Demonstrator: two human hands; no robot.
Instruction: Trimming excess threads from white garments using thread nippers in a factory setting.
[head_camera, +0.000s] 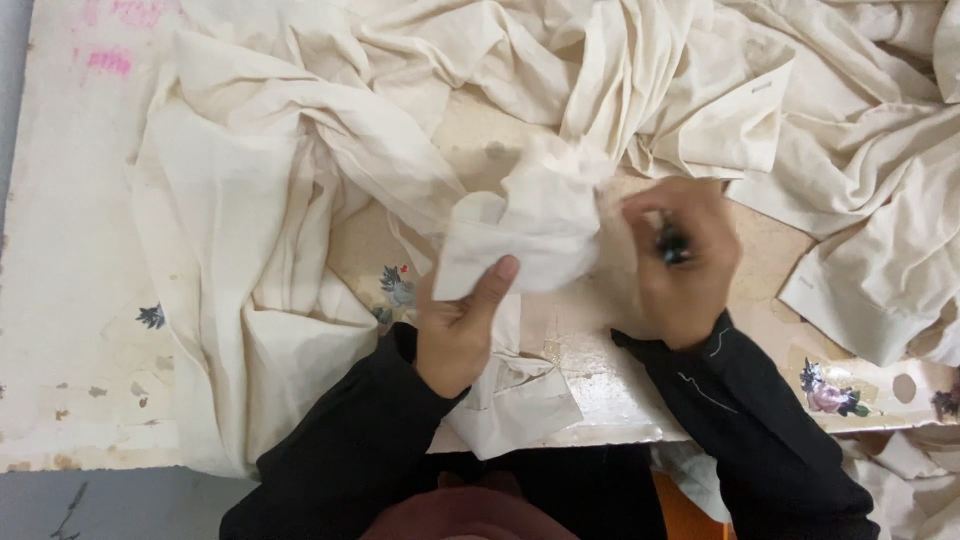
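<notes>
The surface (60, 300) is worn cream board with faded flower decals and pink smudges up in its far left corner, mostly buried under crumpled cream cloth (300, 180). At the surface's near edge, the left hand (455, 330) pinches a fold of cloth, thumb on top. The right hand (685, 260), just beside it, is closed around a small dark tool (673, 243).

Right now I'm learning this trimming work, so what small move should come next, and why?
Probably bring the right hand with its small dark tool a little left onto the cream fabric piece. The left hand pinches that piece up off the table, thumb on its lower edge, while the tool sits just beside the cloth. What the tool is cannot be told.
</notes>
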